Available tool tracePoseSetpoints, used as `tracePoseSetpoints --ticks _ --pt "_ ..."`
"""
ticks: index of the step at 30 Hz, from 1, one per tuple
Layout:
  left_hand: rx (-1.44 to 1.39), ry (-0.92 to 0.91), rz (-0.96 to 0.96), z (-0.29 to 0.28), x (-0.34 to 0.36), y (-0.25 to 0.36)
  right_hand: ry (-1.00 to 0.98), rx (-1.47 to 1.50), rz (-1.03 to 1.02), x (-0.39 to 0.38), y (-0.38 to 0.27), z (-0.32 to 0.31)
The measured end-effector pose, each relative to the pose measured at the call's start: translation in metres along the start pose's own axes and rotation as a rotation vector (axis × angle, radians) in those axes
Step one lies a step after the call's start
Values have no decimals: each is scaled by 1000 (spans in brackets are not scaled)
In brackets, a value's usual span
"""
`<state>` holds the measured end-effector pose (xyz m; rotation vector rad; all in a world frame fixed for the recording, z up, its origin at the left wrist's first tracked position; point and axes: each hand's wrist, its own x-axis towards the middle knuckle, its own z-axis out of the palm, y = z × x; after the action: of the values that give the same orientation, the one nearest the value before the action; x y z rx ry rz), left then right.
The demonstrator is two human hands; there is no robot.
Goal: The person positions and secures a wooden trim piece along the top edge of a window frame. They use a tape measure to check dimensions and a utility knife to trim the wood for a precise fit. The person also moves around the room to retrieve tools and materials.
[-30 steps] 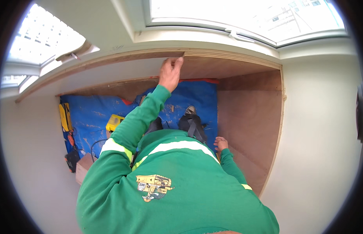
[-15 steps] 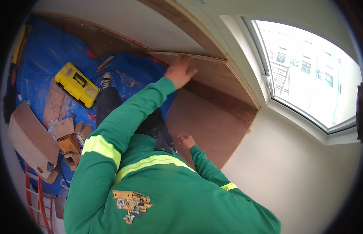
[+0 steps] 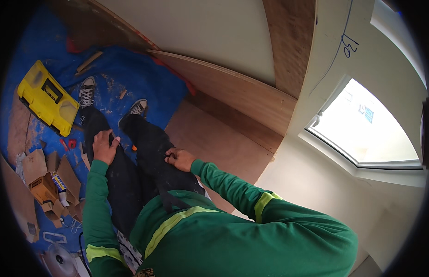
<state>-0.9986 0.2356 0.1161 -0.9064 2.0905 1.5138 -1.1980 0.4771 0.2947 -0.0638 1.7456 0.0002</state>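
My left hand [image 3: 105,147] rests on my left leg in dark trousers [image 3: 124,177], its thumb apart from the fingers and nothing in it. Against the other trouser leg, my right hand [image 3: 181,159] is closed with its fingers curled in. Whether it pinches the cloth or some small thing cannot be made out. Beside the right hand a plywood panel [image 3: 233,87] stands on edge, with a flat brown board [image 3: 210,134] below it. Both my sneakers [image 3: 87,92] are on a blue tarp [image 3: 145,76].
A yellow toolbox [image 3: 48,98] lies on the tarp at the left. Nearer are opened cardboard boxes [image 3: 44,184], a tube [image 3: 60,187] and small red items [image 3: 72,143]. Wood scraps [image 3: 90,62] lie farther off. A window [image 3: 364,127] is set in the right wall.
My left hand has left the plywood panel's top edge and come down to my leg. My right hand has moved left onto the other leg. The view has shifted, showing both shoes.
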Motion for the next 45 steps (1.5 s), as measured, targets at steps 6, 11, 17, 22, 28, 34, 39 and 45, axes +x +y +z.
tracePoseSetpoints --ticks 6,11,17,22,28,34,39,45 --pt "22 81 9 0 9 5 24 60 24 -3 0 -5" --pt "-163 83 -19 -24 -6 6 -19 180 142 -22 -10 -13" --pt "-685 67 -201 -77 -18 -2 -33 304 40 -37 -29 -15" --pt "-984 304 -230 -88 -9 -44 -6 230 7 -52 -37 -30" --pt "-1149 461 -519 -51 -32 -116 52 173 -18 -72 -36 -48" --pt "-1017 456 -717 57 -80 -194 28 48 -73 -67 -3 -63" --pt "-817 642 -651 126 -75 -185 15 -8 -73 -29 46 -80" --pt "-917 682 -432 78 48 -122 210 -202 -293 38 76 -28"
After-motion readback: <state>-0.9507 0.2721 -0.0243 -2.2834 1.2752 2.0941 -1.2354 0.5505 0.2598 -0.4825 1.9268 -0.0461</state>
